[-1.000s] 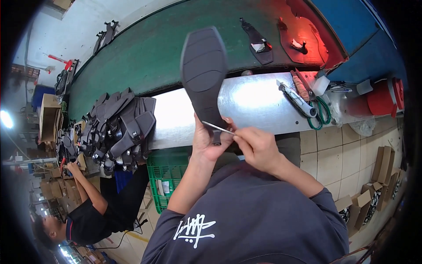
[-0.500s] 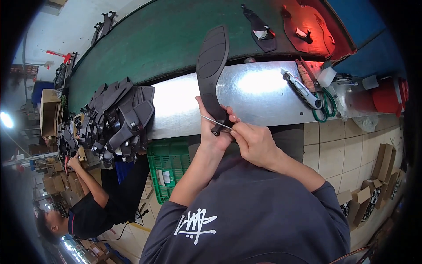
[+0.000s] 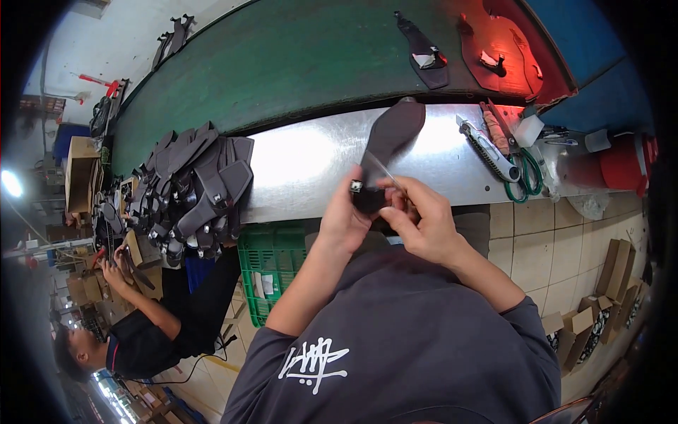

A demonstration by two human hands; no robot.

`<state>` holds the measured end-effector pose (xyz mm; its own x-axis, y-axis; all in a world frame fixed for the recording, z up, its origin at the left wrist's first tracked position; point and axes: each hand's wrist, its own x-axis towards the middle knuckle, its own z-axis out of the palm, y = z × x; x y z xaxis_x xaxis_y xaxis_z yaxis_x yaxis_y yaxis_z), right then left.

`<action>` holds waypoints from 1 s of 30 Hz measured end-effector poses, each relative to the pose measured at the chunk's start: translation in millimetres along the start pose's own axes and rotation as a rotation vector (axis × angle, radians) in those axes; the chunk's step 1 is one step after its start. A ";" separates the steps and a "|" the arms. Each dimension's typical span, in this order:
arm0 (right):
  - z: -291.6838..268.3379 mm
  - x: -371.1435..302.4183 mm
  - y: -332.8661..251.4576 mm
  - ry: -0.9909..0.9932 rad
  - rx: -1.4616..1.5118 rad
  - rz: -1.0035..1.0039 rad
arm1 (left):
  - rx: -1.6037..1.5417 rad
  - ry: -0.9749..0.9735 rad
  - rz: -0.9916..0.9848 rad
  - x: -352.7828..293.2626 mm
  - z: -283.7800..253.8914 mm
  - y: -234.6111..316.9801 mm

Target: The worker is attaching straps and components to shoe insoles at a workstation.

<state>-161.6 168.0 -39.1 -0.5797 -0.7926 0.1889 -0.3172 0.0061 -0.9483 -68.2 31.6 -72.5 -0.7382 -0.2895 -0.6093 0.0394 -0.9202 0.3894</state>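
My left hand is closed around the heel end of a dark grey shoe sole, just over the front edge of the metal bench. The broad toe part slants up and to the right, its flat face showing. A small shiny piece shows at my left fingertips. My right hand is closed on a thin metal rod, blurred by motion, which points up and left across the sole. Where its inner end meets the sole is hard to make out.
Many similar soles lie in a heap on the left. A box cutter and green-handled scissors lie at right. Behind runs a green belt bearing another sole. A green crate stands below; a co-worker sits at left.
The sole has been turned over and lowered, its toe swinging rightward and its ridged face now out of sight. The rod has tilted more steeply. The co-worker's hands now hold a dark piece.
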 end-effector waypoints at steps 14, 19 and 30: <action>14.4 14.2 16.7 0.137 -0.070 -0.311 | 0.151 0.015 0.366 0.6 10.8 -38.5; 4.3 15.0 18.6 -0.015 0.012 -0.154 | 0.355 0.105 0.493 10.1 -10.0 -28.4; -79.6 43.9 97.8 0.252 -0.835 -0.168 | 0.924 0.656 1.391 -82.7 -49.1 213.4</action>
<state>-277.8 182.4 -103.3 -0.5931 -0.6660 0.4525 -0.7998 0.4228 -0.4260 34.3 -153.7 27.1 -0.1256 -0.9025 0.4119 -0.1857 0.4292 0.8839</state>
